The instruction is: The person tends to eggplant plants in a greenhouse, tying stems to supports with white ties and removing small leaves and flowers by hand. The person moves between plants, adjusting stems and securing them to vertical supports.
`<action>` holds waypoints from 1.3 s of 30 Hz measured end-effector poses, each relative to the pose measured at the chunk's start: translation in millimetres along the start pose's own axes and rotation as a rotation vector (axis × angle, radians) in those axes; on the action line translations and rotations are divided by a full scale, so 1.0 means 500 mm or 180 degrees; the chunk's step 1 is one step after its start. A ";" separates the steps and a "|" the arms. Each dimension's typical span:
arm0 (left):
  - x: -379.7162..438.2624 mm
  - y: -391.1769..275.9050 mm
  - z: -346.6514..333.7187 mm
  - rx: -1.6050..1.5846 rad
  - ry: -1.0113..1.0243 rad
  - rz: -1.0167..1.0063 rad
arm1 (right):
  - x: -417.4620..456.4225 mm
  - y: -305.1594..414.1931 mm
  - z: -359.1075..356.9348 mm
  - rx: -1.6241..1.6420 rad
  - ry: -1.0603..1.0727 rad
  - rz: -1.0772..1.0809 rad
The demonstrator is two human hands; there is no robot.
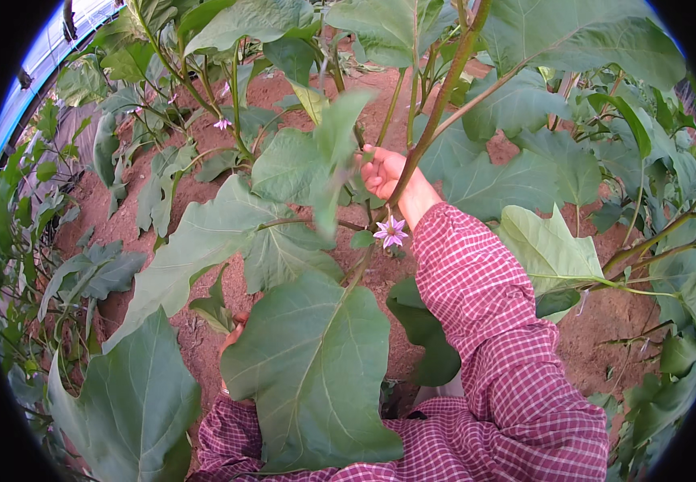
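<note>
Under a thick eggplant stem [438, 114], my right hand [384, 172] reaches forward with curled fingers. A small green shoot [368, 154] shows at its thumb and fingertips. Just left of that hand, an eggplant leaf [339, 156] is blurred. A purple eggplant flower [390, 232] hangs below the wrist. My left hand [234, 332] is lower left, mostly hidden behind a broad eggplant leaf [311, 373]. Its visible fingers close at the base of a small curled leaf [215, 310].
Reddish soil [203, 346] lies beneath the plants. More eggplant plants crowd the left [107, 271] and right sides, with thick branches [643, 250] at right. Another purple flower [222, 123] is farther back. A pale plastic sheet [46, 51] curves along the upper left.
</note>
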State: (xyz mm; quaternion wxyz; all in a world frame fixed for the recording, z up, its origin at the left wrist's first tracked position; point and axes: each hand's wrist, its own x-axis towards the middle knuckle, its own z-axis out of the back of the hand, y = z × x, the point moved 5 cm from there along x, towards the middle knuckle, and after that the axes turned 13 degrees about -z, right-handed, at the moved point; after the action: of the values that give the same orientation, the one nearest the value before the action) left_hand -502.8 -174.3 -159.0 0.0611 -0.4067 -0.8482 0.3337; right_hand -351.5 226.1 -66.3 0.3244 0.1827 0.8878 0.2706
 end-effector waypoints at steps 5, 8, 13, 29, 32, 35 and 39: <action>0.029 0.042 -0.025 0.0200 0.0095 0.0131 | 0.001 0.017 0.032 -0.2121 -0.0294 0.1068; 0.070 0.074 -0.049 0.0396 0.0322 0.0202 | -0.005 0.037 0.057 -0.3707 -0.0961 0.1691; 0.183 0.119 -0.129 0.0767 0.0848 0.0118 | -0.066 0.103 0.098 -0.2896 -0.1246 0.2030; 0.447 0.393 -0.339 0.1625 0.1420 0.0404 | -0.510 -0.227 0.329 -0.6271 -0.2185 -0.0318; 0.447 0.441 -0.351 0.1451 0.1502 0.0724 | -0.527 -0.448 0.603 -0.6708 -0.2126 -0.1604; 0.460 0.460 -0.334 0.1362 0.1381 0.1159 | -0.632 -0.567 0.739 -0.6221 -0.2384 -0.2865; 0.411 0.448 -0.377 0.1104 0.0392 0.1104 | -0.644 -0.581 0.743 -0.6145 -0.2185 -0.3090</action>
State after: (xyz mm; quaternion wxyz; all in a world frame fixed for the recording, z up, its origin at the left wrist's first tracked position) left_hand -422.8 173.2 -186.3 0.1233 -0.5492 -0.6905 0.4543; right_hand 88.8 -28.8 -325.6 0.6267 -0.4430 0.1490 0.6235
